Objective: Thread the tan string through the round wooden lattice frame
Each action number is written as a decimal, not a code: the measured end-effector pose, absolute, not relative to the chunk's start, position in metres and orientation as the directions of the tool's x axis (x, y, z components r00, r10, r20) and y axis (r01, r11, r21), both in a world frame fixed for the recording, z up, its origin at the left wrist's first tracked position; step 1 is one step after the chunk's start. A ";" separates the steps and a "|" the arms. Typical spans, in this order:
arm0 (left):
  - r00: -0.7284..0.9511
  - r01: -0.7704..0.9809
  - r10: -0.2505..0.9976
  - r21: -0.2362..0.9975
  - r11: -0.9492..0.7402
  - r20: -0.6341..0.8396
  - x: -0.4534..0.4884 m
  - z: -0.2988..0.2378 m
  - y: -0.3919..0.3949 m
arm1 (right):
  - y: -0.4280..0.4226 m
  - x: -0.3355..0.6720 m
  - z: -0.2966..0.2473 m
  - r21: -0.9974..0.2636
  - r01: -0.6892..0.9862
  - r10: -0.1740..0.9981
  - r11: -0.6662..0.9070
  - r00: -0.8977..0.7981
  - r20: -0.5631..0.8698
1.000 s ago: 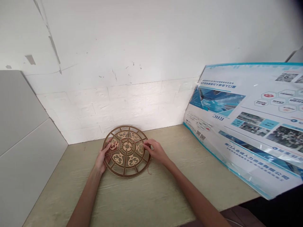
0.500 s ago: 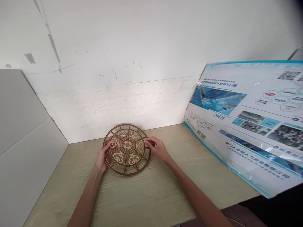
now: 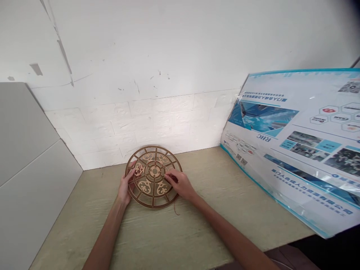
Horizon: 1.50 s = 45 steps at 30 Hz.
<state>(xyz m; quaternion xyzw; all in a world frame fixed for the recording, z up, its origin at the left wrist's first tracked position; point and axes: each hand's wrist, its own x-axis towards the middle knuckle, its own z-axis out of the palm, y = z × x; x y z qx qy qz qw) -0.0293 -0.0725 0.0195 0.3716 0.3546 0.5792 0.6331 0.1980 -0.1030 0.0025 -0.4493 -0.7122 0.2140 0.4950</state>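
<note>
My left hand grips the left rim of a round, bronze-coloured openwork disc, thumb on top and the other fingers behind it. The disc is tilted up, with scroll-shaped panels set round a ringed hub. Over its right side, my right hand is closed in a pinch close to the hub. A thin reddish-brown cord dangles below the disc's right edge, under that hand. The pinched fingertips seem to hold part of this cord, though the grip itself is too small to see clearly.
Below the disc is a greenish worktop, meeting a white brick-patterned wall behind. A large printed poster board leans on the right. A grey panel stands at the left.
My right hand has moved left from the disc's right rim to near the hub. The hanging cord shows more clearly below the disc. My left hand keeps its grip.
</note>
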 end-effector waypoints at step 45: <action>0.080 -0.405 0.997 0.914 0.029 0.004 -0.026 0.017 -0.078 | -0.099 0.204 -0.003 -0.710 0.515 0.869 0.481 -0.176 0.462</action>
